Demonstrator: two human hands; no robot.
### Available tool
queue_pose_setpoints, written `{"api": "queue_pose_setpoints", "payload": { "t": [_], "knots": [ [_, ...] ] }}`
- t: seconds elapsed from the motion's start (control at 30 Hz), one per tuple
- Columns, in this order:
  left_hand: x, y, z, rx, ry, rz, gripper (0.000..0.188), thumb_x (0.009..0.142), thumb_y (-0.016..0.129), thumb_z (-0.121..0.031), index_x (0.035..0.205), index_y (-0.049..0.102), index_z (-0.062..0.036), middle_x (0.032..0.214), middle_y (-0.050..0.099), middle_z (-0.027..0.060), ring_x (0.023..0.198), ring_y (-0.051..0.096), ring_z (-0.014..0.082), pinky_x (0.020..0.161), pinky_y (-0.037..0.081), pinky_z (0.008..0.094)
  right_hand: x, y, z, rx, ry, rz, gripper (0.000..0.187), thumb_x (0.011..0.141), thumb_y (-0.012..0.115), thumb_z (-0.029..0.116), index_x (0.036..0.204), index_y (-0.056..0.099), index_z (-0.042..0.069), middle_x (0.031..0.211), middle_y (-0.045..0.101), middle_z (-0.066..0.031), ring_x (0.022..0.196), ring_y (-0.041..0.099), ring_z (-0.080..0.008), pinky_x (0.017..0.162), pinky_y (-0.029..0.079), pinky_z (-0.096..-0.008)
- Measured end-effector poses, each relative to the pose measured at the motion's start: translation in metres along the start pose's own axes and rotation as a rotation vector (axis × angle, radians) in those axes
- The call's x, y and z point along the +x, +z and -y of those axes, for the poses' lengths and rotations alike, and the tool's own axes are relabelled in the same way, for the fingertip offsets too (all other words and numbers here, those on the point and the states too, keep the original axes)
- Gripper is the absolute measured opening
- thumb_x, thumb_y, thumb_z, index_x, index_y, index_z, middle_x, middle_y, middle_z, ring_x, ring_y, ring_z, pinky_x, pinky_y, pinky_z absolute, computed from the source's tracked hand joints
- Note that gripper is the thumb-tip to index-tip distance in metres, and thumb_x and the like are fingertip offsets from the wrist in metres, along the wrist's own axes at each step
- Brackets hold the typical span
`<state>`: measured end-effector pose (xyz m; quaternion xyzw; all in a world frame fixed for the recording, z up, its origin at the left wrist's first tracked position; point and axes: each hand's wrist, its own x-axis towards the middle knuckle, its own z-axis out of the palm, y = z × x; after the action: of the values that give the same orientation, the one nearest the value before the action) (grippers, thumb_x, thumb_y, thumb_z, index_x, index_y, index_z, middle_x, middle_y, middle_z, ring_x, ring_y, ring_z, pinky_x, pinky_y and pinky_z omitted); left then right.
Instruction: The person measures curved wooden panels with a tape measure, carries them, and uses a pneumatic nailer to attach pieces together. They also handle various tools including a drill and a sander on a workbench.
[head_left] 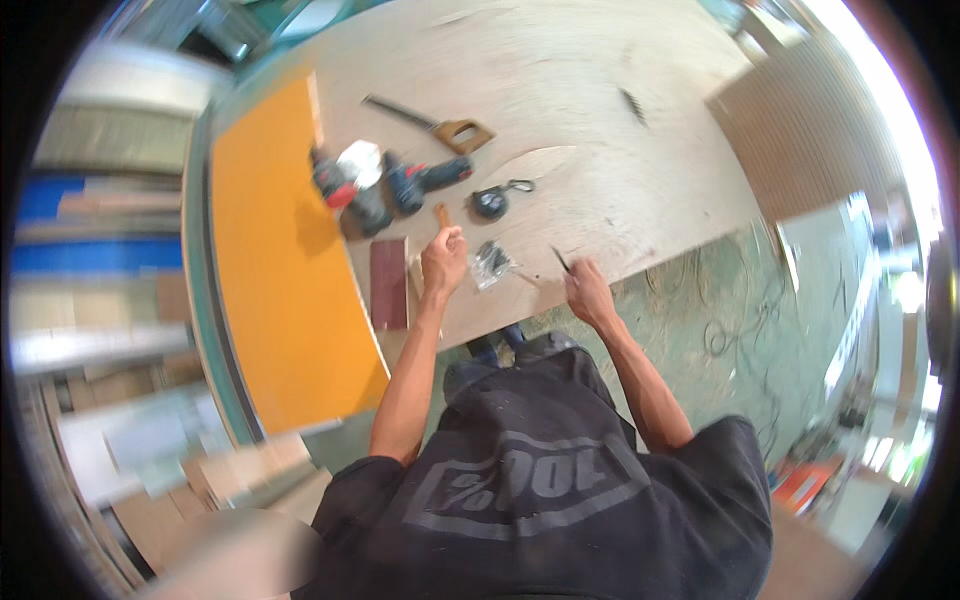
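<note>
My left hand (pixel 443 260) is closed around a small brown wooden piece (pixel 441 213) that sticks up from my fist, over the near edge of a large plywood sheet (pixel 580 90). My right hand (pixel 588 291) grips a thin dark pencil-like tool (pixel 559 259) at the sheet's near edge. Between my hands lies a small clear plastic bag of dark screws (pixel 492 262). A black tape measure (pixel 490 203) sits just beyond the bag. A dark reddish-brown block (pixel 389 283) lies to the left of my left hand.
Two cordless drills (pixel 340 187) (pixel 425 180) and a white object (pixel 360 160) lie on the plywood, with a hand saw (pixel 430 122) farther back. An orange board (pixel 275 280) lies at the left. Cables trail over the green floor (pixel 720 330) at the right.
</note>
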<state>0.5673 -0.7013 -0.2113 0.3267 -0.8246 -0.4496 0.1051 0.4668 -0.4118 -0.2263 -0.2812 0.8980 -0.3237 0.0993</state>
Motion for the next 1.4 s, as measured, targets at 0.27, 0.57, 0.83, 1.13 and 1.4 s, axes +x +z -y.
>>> {"api": "queue_pose_setpoints", "payload": {
  "t": [0.27, 0.57, 0.83, 1.13, 1.4],
  "knots": [
    [0.100, 0.125, -0.050, 0.727, -0.228, 0.056, 0.082, 0.082, 0.060, -0.069, 0.144, 0.044, -0.0177, 0.144, 0.042, 0.0254, 0.129, 0.046, 0.0420, 0.099, 0.040, 0.0610, -0.313, -0.049, -0.105, 0.017, 0.871, -0.489, 0.021, 0.075, 0.064, 0.014, 0.077, 0.049, 0.000, 0.067, 0.052, -0.0181, 0.064, 0.052, -0.0333, 0.061, 0.043, -0.0432],
    [0.026, 0.179, -0.105, 0.544, -0.012, -0.179, 0.057, 0.083, 0.067, -0.041, 0.124, 0.053, -0.0034, 0.120, 0.059, 0.0215, 0.106, 0.062, 0.0377, 0.086, 0.051, 0.0513, -0.484, -0.023, -0.169, 0.091, 1.406, -0.894, 0.017, 0.086, 0.057, 0.015, 0.080, 0.051, -0.001, 0.067, 0.057, -0.0129, 0.063, 0.058, -0.0220, 0.059, 0.045, -0.0406],
    [-0.202, 0.390, -0.299, -0.650, -0.079, 0.602, 0.030, 0.091, 0.061, -0.027, 0.098, 0.062, 0.0013, 0.083, 0.064, 0.0094, 0.065, 0.063, 0.0171, 0.053, 0.055, 0.0303, -0.403, -0.182, -0.310, 0.513, 0.905, -0.653, 0.016, 0.093, 0.051, 0.011, 0.094, 0.061, -0.002, 0.072, 0.065, -0.0087, 0.057, 0.058, -0.0146, 0.050, 0.044, -0.0299],
    [-0.279, 0.561, -0.363, -0.546, 0.114, 0.886, 0.032, 0.094, 0.061, -0.022, 0.111, 0.055, 0.0042, 0.088, 0.069, 0.0124, 0.074, 0.067, 0.0158, 0.063, 0.050, 0.0245, -0.238, -0.343, -0.342, 1.759, 0.744, -0.642, 0.037, 0.102, 0.047, 0.043, 0.101, 0.065, 0.010, 0.071, 0.061, 0.0024, 0.050, 0.050, -0.0060, 0.041, 0.035, -0.0216],
    [-0.219, 0.671, -0.497, 0.149, 0.880, 0.435, 0.058, 0.093, 0.058, -0.034, 0.134, 0.048, 0.0050, 0.116, 0.064, 0.0260, 0.106, 0.062, 0.0394, 0.092, 0.047, 0.0516, -0.172, -0.401, -0.475, 1.605, 0.769, -0.731, 0.043, 0.101, 0.050, 0.049, 0.098, 0.064, 0.008, 0.066, 0.057, 0.0036, 0.044, 0.044, -0.0052, 0.034, 0.031, -0.0223]
  ]
}}
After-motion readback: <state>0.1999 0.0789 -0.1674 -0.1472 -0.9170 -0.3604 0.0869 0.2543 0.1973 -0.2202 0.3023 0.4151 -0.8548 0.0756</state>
